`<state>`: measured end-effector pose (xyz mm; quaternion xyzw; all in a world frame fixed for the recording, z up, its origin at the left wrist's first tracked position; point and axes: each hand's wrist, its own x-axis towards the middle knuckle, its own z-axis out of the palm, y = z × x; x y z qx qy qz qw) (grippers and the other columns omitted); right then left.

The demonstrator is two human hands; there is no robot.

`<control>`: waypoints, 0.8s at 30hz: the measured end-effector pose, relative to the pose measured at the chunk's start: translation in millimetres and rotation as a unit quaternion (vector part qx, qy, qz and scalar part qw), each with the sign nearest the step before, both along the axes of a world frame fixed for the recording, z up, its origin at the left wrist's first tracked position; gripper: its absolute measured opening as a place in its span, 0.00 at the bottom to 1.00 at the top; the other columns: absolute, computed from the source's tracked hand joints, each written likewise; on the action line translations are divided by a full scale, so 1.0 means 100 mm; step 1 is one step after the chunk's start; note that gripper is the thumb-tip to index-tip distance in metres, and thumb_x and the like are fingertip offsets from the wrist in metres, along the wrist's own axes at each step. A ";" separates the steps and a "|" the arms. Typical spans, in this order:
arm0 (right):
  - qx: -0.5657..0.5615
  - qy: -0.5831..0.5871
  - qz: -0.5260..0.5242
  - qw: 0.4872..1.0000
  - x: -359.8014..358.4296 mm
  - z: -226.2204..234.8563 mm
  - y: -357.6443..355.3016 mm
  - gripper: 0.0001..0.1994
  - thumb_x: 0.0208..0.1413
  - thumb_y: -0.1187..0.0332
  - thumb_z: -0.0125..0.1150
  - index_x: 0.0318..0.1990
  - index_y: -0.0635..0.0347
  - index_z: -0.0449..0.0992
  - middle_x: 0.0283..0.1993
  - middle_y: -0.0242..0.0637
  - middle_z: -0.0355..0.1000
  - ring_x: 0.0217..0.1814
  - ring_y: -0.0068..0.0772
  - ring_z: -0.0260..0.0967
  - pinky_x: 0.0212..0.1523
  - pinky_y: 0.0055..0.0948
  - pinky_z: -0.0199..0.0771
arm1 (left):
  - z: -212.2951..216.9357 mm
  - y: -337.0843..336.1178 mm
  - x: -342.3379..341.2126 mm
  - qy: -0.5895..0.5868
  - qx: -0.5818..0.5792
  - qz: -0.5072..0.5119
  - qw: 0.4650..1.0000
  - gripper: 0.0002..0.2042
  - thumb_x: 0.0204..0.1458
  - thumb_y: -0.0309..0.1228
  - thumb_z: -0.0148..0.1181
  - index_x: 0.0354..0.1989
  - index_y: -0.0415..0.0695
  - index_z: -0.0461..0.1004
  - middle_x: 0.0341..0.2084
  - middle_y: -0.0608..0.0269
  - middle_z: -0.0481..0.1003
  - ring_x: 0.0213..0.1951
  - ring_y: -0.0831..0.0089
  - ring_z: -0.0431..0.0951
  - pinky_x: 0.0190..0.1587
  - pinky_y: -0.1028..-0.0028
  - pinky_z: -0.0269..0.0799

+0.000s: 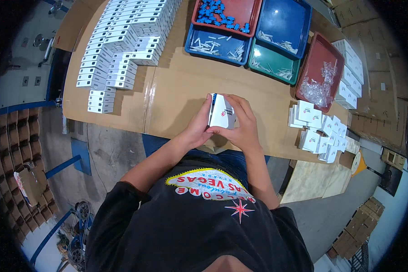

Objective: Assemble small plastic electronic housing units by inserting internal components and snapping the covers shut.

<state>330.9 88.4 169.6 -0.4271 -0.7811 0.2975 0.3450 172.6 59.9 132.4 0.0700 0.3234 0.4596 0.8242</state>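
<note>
Between my two hands, above the near edge of the cardboard-covered table (pixel 181 99), is a small white box (pixel 221 112) with a red mark on its face and a dark blue strip along its left side. My left hand (pixel 198 121) grips the box from the left, thumb up along its edge. From the right, my right hand (pixel 244 124) closes round it, fingers over the far side and thumb at the near corner. What is inside the box cannot be seen.
Stacks of white boxes (pixel 118 50) stand at the left. Across the back sit a red tray (pixel 253 9) of blue clips, blue trays (pixel 281 18) and a green tray (pixel 263 45) of small white sticks. A red tray (pixel 310 59) of clear plastic pieces and loose white boxes (pixel 310 140) lie right.
</note>
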 end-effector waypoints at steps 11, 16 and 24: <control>0.005 -0.002 -0.002 1.000 -0.02 -0.01 0.00 0.43 0.32 0.55 0.85 0.60 0.64 0.76 0.59 0.47 0.73 0.59 0.50 0.73 0.58 0.43 0.76 | 0.02 0.00 0.02 0.017 -0.003 -0.006 1.000 0.33 0.70 0.62 0.33 0.68 0.48 0.65 0.55 0.60 0.77 0.55 0.67 0.80 0.56 0.66 0.77; 0.007 -0.007 0.002 1.000 -0.02 -0.04 0.00 0.43 0.32 0.54 0.85 0.60 0.63 0.76 0.59 0.46 0.73 0.59 0.50 0.72 0.58 0.43 0.75 | 0.08 0.00 0.03 0.018 -0.003 -0.001 1.000 0.33 0.70 0.62 0.33 0.67 0.49 0.65 0.54 0.60 0.77 0.54 0.68 0.80 0.56 0.66 0.77; 0.034 0.016 0.015 0.999 -0.01 -0.18 0.03 0.44 0.30 0.54 0.85 0.59 0.65 0.77 0.60 0.47 0.73 0.60 0.51 0.72 0.61 0.45 0.73 | 0.05 -0.08 -0.04 -0.045 -0.016 -0.004 0.999 0.24 0.70 0.47 0.46 0.68 0.48 0.64 0.56 0.58 0.75 0.58 0.66 0.76 0.61 0.64 0.72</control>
